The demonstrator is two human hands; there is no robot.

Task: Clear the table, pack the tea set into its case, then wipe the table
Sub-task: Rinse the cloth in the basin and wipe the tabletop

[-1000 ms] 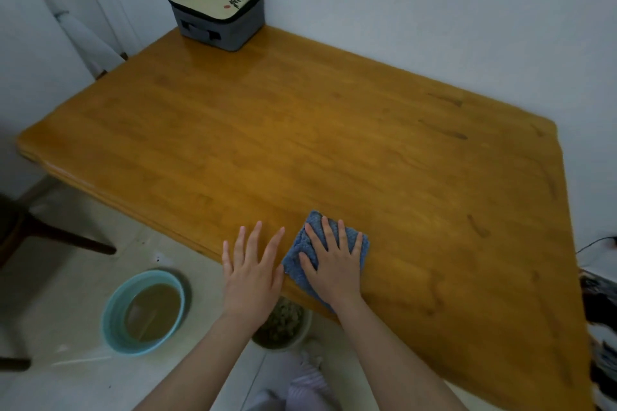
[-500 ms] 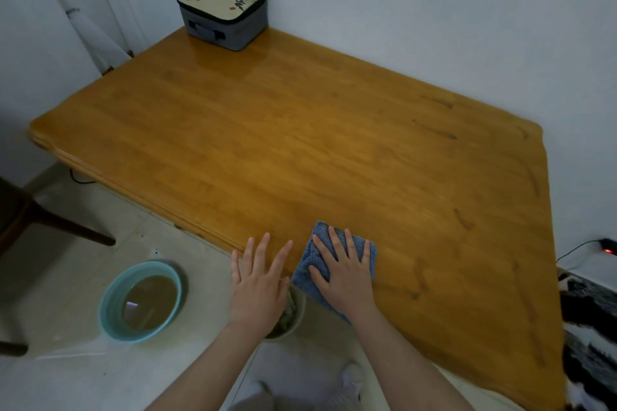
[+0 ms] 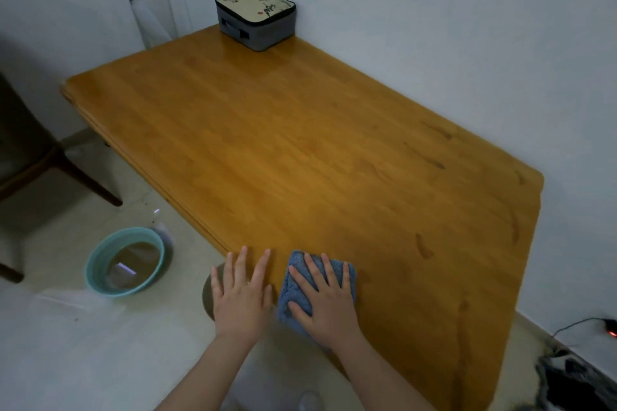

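Pressing the folded blue knitted cloth [image 3: 286, 290] flat under its palm, the right hand [image 3: 325, 304] pins it to the honey-coloured wooden table [image 3: 334, 160] at the near edge. Its fingers lie straight and spread, gripping nothing, which suits pushing a pad across the boards rather than carrying it.

Just beside it on the thumb side, the left hand [image 3: 242, 297] is likewise flat and splayed. Its fingertips are on the table's lip and its heel is out over the floor, probably bracing. Under that hand a round grey container [image 3: 207, 294] is partly hidden. Farther out on the same side a teal plastic basin of brownish water [image 3: 125, 262] stands on the floor, handy for rinsing, I judge.

Well beyond both hands' fingertips, in the far corner, sits the grey fabric case with a cream printed lid [image 3: 255, 22]. It is closed, so packing looks done and wiping is the step in hand.
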